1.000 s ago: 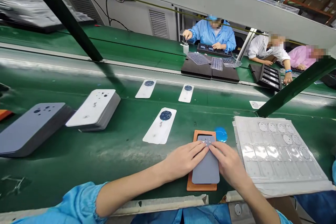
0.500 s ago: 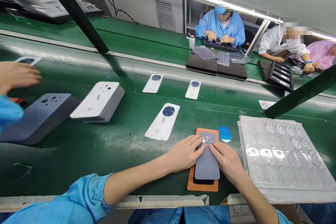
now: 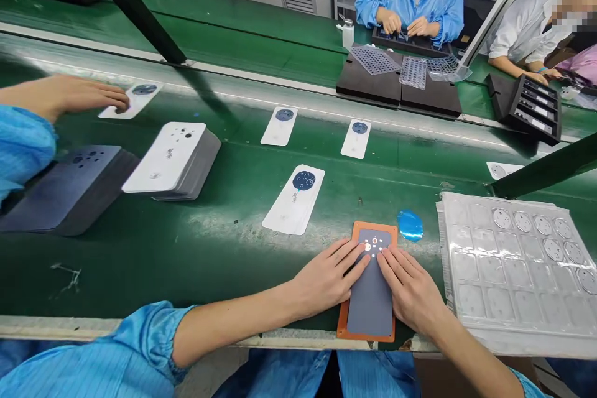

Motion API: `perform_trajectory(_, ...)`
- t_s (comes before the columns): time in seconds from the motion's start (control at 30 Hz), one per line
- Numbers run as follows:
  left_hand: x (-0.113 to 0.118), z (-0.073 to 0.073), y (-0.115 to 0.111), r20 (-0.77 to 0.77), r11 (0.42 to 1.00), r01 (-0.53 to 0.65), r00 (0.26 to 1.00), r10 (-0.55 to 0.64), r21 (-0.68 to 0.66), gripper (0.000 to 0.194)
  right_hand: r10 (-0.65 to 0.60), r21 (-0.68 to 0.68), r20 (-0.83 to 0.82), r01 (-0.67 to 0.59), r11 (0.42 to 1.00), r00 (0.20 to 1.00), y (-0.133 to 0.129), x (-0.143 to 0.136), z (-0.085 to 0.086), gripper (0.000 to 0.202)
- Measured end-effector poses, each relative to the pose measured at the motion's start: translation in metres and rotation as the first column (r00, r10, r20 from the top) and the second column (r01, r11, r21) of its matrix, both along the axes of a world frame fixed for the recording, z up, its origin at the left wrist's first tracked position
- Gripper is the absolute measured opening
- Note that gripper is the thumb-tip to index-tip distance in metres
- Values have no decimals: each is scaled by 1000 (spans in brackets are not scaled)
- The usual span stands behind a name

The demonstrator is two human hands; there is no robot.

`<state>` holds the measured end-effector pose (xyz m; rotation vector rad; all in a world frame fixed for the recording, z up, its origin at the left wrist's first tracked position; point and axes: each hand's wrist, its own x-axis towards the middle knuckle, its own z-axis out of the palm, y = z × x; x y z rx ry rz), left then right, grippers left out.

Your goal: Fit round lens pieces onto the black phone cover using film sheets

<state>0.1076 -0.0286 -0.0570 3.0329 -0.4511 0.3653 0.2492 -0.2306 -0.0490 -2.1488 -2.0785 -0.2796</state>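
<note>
A grey panel (image 3: 370, 305) with small holes at its top lies on an orange frame (image 3: 344, 326) near the table's front edge. My left hand (image 3: 329, 277) rests on the panel's upper left side, fingers stretched out flat. From the right, my right hand (image 3: 413, 289) lays its extended fingers on the panel's upper right side, close to the holes. Neither hand is wrapped round anything. Just beyond the frame's top right corner is a round blue film (image 3: 410, 226). A white card stack (image 3: 293, 202) with a dark circle lies farther off.
A clear tray (image 3: 508, 273) with round parts stands at right. At left are a white-topped stack (image 3: 165, 158), a dark grey stack (image 3: 60, 189) and a co-worker's hand (image 3: 88, 96) on a card. A green post (image 3: 550, 168) slants in from the right.
The grey panel now sits squarely over the orange frame, covering its dark middle. A co-worker's hand at left has moved rightward onto a card. The head view has tipped down.
</note>
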Motion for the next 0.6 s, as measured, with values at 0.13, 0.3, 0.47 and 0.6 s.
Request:
perform_trajectory(0.13, -4, -1, -3, 26, 1000, -19, 999, 19, 19, 44, -13, 18, -21, 13, 1000, 1000, -5, -6, -1, 63)
perform_trajectory(0.3, 1, 3, -6, -45, 1000, 9, 999, -10, -7, 44, -31, -49, -86, 27, 998, 996, -3, -6, 3, 65)
perform_trajectory(0.47, 2, 15, 0, -151, 991, 18, 988, -38, -131, 51, -32, -28, -82, 30, 999, 996, -4, -5, 0, 60)
perform_trajectory(0.6, 5, 27, 19, -208, 911, 5, 973, -100, -413, 64, 5, 93, -234, 18, 996, 972, -10, 2, 2, 52)
